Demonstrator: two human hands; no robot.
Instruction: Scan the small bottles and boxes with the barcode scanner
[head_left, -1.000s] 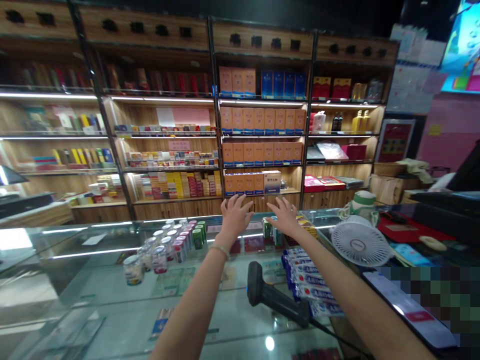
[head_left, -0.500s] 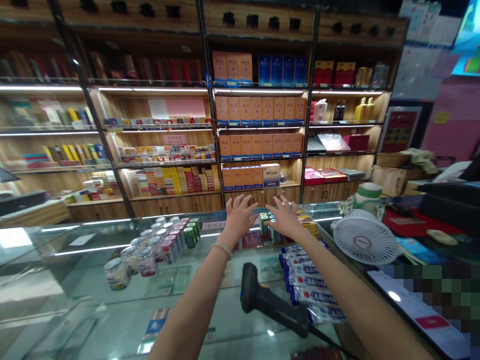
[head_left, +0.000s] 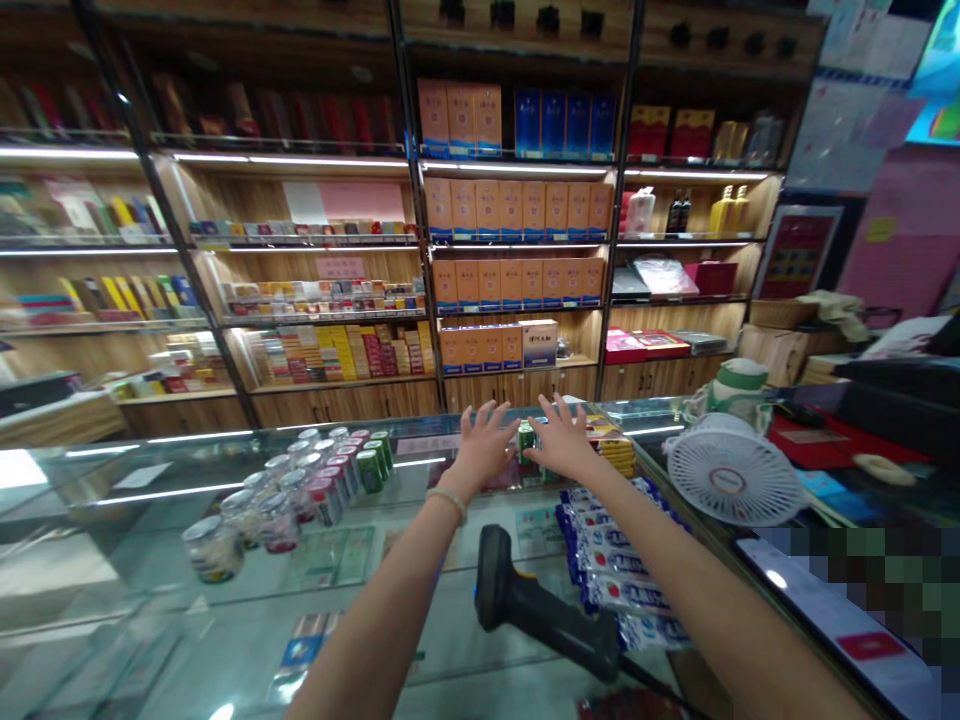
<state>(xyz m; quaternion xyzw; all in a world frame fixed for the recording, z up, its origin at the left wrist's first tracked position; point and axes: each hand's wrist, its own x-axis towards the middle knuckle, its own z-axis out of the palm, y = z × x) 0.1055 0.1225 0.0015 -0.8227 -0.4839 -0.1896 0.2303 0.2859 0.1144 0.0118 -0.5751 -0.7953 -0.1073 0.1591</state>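
Both my arms stretch forward over the glass counter. My left hand (head_left: 482,447) has its fingers spread, with nothing in them, and a pale bracelet (head_left: 448,503) circles that wrist. My right hand (head_left: 560,440) is also open with fingers apart, just beside a small green container (head_left: 525,440) that shows in the gap between my hands. Whether either hand touches that container I cannot tell. Below, between my forearms, lies a black barcode scanner (head_left: 536,610) with its cable. Several blue-and-white snack packets (head_left: 615,550) lie in a row, partly behind my right forearm.
Rows of small jars (head_left: 214,548) and green containers (head_left: 369,470) stand on the left of the counter. A white fan (head_left: 726,482), a green-and-white jug (head_left: 736,388) and a phone (head_left: 832,620) are on the right. Shelves with orange boxes (head_left: 517,285) line the back wall.
The view has shifted slightly, so the shelves sit a little higher and the jars further left. My hands stay open, nearly in place, the right one marginally closer to the left.
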